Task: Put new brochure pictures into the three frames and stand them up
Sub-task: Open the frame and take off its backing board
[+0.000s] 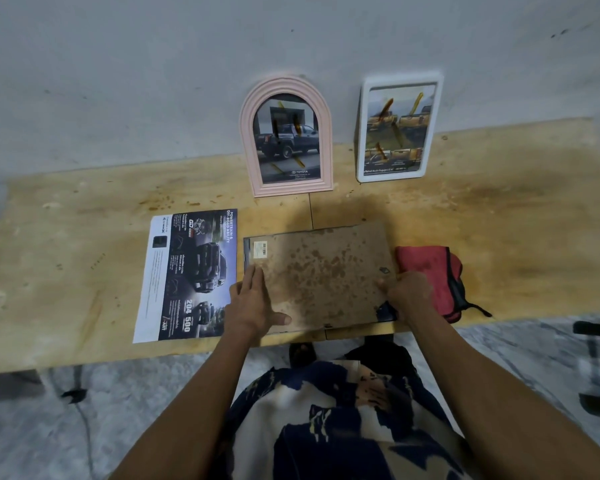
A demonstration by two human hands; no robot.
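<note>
Lying face-down, third frame (321, 275), stained brown backing, dark edges

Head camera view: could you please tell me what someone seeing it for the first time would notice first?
Most likely the two hands, left hand and right hand, pressing on a face-down frame with a stained brown backing at the table's near edge. Behind it, a pink arched frame and a white frame stand against the wall, both showing trucks. A brochure page lies flat left of the face-down frame, a red cloth to its right.
</note>
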